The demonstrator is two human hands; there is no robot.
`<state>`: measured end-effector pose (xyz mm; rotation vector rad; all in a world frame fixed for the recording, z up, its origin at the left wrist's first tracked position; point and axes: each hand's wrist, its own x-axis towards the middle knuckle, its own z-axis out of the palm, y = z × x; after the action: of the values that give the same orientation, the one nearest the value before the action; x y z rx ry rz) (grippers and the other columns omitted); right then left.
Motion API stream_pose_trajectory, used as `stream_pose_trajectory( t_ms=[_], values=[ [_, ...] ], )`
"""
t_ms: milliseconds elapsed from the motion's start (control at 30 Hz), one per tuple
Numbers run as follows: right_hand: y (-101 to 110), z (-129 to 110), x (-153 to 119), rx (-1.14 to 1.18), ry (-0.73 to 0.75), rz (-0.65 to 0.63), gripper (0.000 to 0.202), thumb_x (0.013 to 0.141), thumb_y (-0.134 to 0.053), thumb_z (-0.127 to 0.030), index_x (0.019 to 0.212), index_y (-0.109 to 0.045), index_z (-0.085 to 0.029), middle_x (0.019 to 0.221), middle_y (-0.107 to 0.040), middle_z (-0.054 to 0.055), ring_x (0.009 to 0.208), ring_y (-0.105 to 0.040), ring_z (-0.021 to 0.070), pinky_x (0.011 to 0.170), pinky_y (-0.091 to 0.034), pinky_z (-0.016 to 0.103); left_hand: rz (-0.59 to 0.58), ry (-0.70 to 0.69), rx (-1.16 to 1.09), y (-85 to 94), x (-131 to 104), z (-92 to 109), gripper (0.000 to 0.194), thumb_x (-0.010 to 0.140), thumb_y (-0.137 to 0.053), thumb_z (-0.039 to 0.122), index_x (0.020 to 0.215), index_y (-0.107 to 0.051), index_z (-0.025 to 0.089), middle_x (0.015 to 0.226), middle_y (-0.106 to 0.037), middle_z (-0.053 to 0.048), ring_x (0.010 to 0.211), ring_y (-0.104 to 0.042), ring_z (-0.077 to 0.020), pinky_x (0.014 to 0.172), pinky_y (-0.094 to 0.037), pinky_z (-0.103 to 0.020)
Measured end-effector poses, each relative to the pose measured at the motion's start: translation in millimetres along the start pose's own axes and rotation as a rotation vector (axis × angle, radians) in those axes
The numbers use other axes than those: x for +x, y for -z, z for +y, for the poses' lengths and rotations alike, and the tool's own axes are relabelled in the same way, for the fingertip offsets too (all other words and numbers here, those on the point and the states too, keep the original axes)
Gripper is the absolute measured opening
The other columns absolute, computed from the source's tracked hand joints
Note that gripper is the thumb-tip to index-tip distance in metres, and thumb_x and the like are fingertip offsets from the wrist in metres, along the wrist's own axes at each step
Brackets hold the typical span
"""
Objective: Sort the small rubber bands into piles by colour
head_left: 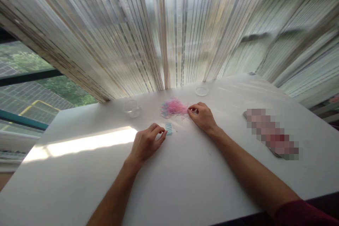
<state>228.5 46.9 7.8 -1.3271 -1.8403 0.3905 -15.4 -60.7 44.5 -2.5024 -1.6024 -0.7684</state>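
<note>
A loose pile of fine pink strands (177, 106), with pale blue ones at its left side, lies toward the back of the white table. My right hand (202, 116) is at the pile's right edge, thumb and forefinger pinched where the strands end. Closer to me is a small patch of wavy light blue strands (168, 129). My left hand (148, 141) rests by its left edge with thumb and forefinger closed together; anything between those tips is too small to make out.
Behind my left hand stands a clear round tub (132, 108). A clear round lid (201, 91) lies at the back. At the right is a blurred-out flat object (271, 133). Striped curtains (182, 42) hang along the table's (185, 183) far edge, and sunlight streaks its left side.
</note>
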Motion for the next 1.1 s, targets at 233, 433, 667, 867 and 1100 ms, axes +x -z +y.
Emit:
stream_pose_trajectory(
  t_ms=[233,433,667,867,1100],
  values=[
    [3.5,0.1,3.8,0.086,-0.103,0.103,0.012,0.082,-0.062,-0.026,0.084,-0.072,-0.019,0.079,-0.067,0.003,0.068,-0.059,0.0158,0.076,-0.049,0.031,0.012,0.016,-0.017,1.2,0.1,0.7,0.016,0.095,-0.057,0.029,0.088,-0.068,0.02,0.083,-0.069,0.001,0.057,-0.057,-0.0075,0.051,-0.035,-0.02],
    [5.9,-1.0,5.5,0.089,-0.172,0.17,0.015,0.082,-0.063,-0.029,0.084,-0.072,-0.018,0.081,-0.069,0.004,0.068,-0.06,0.0167,0.075,-0.05,0.032,0.023,0.019,-0.004,1.6,0.4,1.1,0.017,0.095,-0.056,0.03,0.087,-0.068,0.02,0.083,-0.069,0.001,0.057,-0.056,-0.0076,0.051,-0.034,-0.02],
    [4.5,2.9,5.6,0.008,-0.132,0.099,0.018,0.085,-0.06,-0.03,0.083,-0.074,-0.019,0.08,-0.069,0.006,0.071,-0.061,0.0189,0.082,-0.049,0.035,0.024,0.022,-0.004,0.5,0.5,-0.3,0.019,0.096,-0.056,0.031,0.086,-0.067,0.02,0.082,-0.068,0.001,0.061,-0.058,-0.0086,0.053,-0.036,-0.021],
    [15.2,8.6,8.4,0.038,-0.128,0.007,0.019,0.084,-0.055,-0.021,0.092,-0.072,-0.018,0.086,-0.07,0.005,0.07,-0.06,0.0165,0.075,-0.048,0.031,0.023,0.026,-0.003,-0.4,0.3,-1.5,0.019,0.096,-0.055,0.032,0.086,-0.068,0.02,0.082,-0.068,0.001,0.064,-0.061,-0.0094,0.053,-0.037,-0.021],
    [25.9,9.2,4.4,-0.044,0.123,-0.243,0.019,0.077,-0.068,-0.032,0.088,-0.063,-0.018,0.077,-0.062,0.002,0.072,-0.056,0.0175,0.071,-0.044,0.03,0.017,0.037,0.0,-0.6,0.0,-2.3,0.019,0.096,-0.055,0.033,0.086,-0.068,0.021,0.083,-0.068,0.001,0.063,-0.06,-0.0092,0.052,-0.036,-0.021]
  ],
)
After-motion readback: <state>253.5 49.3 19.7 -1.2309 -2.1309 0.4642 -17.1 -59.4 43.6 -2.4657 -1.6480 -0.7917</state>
